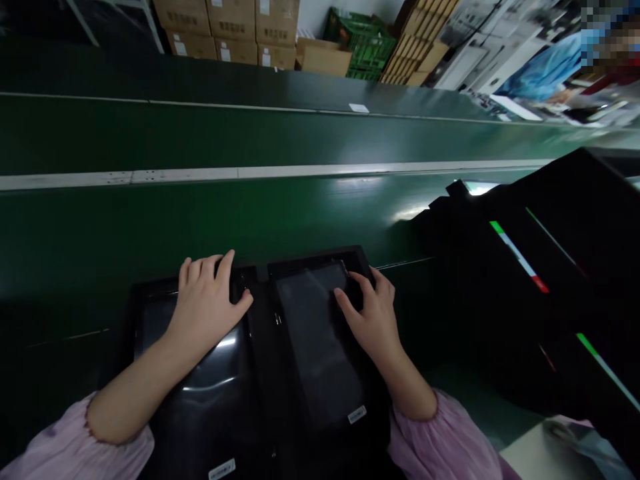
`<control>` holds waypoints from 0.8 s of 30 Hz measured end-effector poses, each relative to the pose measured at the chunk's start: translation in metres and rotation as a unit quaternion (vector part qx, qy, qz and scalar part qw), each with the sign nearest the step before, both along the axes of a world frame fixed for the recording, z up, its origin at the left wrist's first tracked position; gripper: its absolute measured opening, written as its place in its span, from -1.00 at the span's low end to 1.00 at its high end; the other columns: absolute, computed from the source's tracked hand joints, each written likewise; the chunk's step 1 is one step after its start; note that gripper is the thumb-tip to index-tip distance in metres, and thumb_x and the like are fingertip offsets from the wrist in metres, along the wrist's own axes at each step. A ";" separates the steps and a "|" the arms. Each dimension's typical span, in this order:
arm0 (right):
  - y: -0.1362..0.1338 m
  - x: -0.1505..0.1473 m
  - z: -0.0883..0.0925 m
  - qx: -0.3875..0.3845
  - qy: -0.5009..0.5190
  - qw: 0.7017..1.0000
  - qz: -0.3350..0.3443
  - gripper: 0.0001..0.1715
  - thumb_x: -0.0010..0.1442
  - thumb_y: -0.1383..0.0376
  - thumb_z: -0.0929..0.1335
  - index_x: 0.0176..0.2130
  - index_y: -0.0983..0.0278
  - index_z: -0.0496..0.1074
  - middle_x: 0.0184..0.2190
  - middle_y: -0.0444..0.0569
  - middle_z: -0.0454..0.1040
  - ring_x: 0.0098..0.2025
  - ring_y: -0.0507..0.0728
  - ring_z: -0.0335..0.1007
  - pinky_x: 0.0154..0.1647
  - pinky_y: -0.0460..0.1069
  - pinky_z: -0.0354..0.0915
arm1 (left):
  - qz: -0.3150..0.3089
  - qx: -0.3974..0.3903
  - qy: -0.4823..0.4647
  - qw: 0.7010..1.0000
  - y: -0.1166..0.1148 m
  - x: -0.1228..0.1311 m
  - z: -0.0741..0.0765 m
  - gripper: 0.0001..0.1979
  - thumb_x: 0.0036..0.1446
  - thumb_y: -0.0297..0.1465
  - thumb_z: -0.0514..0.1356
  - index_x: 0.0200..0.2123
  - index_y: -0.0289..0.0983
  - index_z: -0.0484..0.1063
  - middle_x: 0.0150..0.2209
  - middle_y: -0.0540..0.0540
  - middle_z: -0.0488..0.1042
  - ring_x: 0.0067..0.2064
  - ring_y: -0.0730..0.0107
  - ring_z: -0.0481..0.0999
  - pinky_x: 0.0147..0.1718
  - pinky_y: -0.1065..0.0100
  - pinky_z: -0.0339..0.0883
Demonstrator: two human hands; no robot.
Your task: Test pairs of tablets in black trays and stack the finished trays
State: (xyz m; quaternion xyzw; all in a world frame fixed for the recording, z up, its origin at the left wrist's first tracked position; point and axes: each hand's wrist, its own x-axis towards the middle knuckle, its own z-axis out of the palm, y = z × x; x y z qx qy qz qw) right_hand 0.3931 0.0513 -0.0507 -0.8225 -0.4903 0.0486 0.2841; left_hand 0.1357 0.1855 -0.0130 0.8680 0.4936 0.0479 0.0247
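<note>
Two dark flat screen panels lie side by side in a black tray (pixel 265 373) with two recesses. The left panel (pixel 215 413) shines with reflections and bears a white barcode label at its lower edge. My left hand (pixel 203 297) rests over its upper part, fingers spread towards the tray's far rim and thumb pointing right. The right panel (pixel 320 340) has a similar label at its lower right. At that panel's upper right edge is my right hand (pixel 373 313), its thumb over the glass and its bent fingers apart by the corner. Neither hand visibly holds anything.
Dark foam-like pieces (pixel 500 280) with coloured strips stand at right. A white rail (pixel 280 171) crosses the green bench (pixel 150 220). Cardboard boxes (pixel 233 23) and a green crate (pixel 367 47) are behind. A person in a blue sleeve (pixel 545 70) is at far right.
</note>
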 end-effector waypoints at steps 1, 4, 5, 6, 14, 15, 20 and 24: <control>0.000 0.000 0.001 -0.003 0.002 1.000 -0.002 -0.28 0.30 -0.20 0.23 0.10 0.26 0.48 0.24 0.28 0.26 0.33 0.46 0.12 0.27 0.42 0.21 | -0.002 0.006 0.001 1.000 0.001 0.000 0.000 -0.28 0.24 -0.14 0.06 0.31 -0.53 0.25 0.16 -0.45 0.41 0.23 -0.25 0.34 0.33 -0.20 0.05; 0.001 0.001 0.004 -0.013 0.013 1.000 -0.003 -0.25 0.25 -0.24 0.27 0.12 0.22 0.48 0.26 0.24 0.24 0.33 0.46 0.12 0.27 0.41 0.21 | -0.008 0.016 0.008 1.000 0.002 0.000 0.000 -0.27 0.24 -0.12 0.06 0.31 -0.52 0.25 0.14 -0.45 0.42 0.20 -0.27 0.35 0.27 -0.20 0.12; 0.001 0.002 0.005 -0.016 0.019 1.000 -0.003 -0.22 0.23 -0.27 0.28 0.13 0.21 0.49 0.26 0.23 0.24 0.33 0.46 0.12 0.28 0.40 0.21 | -0.009 0.014 0.010 1.000 0.002 0.000 0.000 -0.27 0.24 -0.11 0.06 0.32 -0.52 0.25 0.15 -0.44 0.42 0.20 -0.27 0.34 0.26 -0.20 0.12; 0.002 0.003 0.005 -0.020 0.026 0.999 -0.005 -0.21 0.22 -0.28 0.28 0.13 0.20 0.49 0.27 0.22 0.24 0.33 0.46 0.12 0.28 0.40 0.21 | -0.010 0.010 0.011 1.000 0.002 0.000 0.000 -0.26 0.23 -0.10 0.06 0.32 -0.51 0.24 0.15 -0.44 0.41 0.20 -0.28 0.34 0.26 -0.20 0.12; 0.005 0.003 0.005 -0.016 0.069 0.997 -0.005 -0.19 0.23 -0.24 0.27 0.14 0.28 0.49 0.30 0.27 0.21 0.36 0.47 0.08 0.35 0.39 0.11 | 0.025 -0.029 -0.022 0.999 0.000 0.008 0.005 -0.35 0.19 -0.17 0.04 0.20 -0.50 0.35 0.14 -0.44 0.44 0.17 -0.39 0.33 0.21 -0.29 0.11; 0.006 0.003 0.005 -0.011 0.081 0.997 -0.007 -0.21 0.26 -0.23 0.25 0.13 0.29 0.50 0.30 0.27 0.22 0.36 0.47 0.09 0.36 0.39 0.11 | 0.027 -0.032 -0.030 0.999 0.000 0.008 0.004 -0.36 0.19 -0.18 0.04 0.20 -0.51 0.35 0.14 -0.45 0.44 0.18 -0.40 0.32 0.22 -0.30 0.10; 0.003 0.005 0.008 0.038 0.127 0.991 -0.002 -0.21 0.31 -0.22 0.18 0.09 0.30 0.52 0.27 0.28 0.29 0.37 0.42 0.12 0.36 0.37 0.14 | 0.016 -0.046 -0.071 0.996 0.003 -0.010 0.014 -0.33 0.23 -0.15 0.01 0.29 -0.45 0.25 0.26 -0.38 0.38 0.29 -0.15 0.31 0.35 -0.18 0.06; -0.024 0.009 0.012 0.076 0.160 0.984 0.016 -0.26 0.29 -0.20 0.23 0.16 0.23 0.45 0.29 0.18 0.32 0.35 0.33 0.23 0.36 0.29 0.21 | 0.166 -0.078 -0.157 0.970 -0.017 -0.056 0.036 -0.15 0.20 0.07 -0.03 0.35 -0.44 0.17 0.37 -0.43 0.19 0.41 -0.23 0.13 0.31 -0.20 0.19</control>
